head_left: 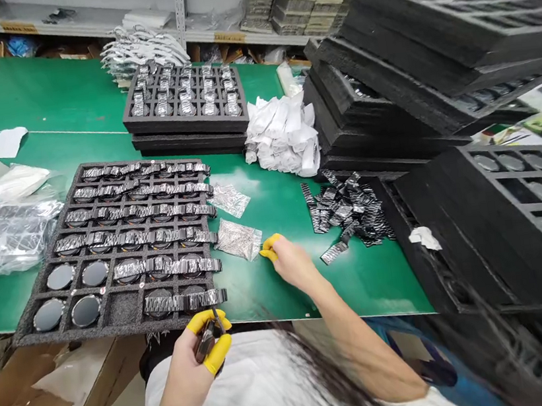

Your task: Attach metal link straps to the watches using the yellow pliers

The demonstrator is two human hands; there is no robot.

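Note:
My left hand, with yellow covers on thumb and finger, is closed around a dark watch just in front of the foam tray's near edge. Part of the watch is hidden by the fingers. My right hand, also with yellow fingertip covers, pinches at the right edge of a small clear bag of thin metal pins; what is between the fingertips is too small to make out. In the grey foam tray lie rows of watches with black link bands and several round watch heads without bands.
Loose black watch bands are piled right of my right hand. Behind are white wrapped packets and stacked trays of watches. Tall black foam trays lean at the right. Plastic-wrapped goods lie left; a cardboard box stands below.

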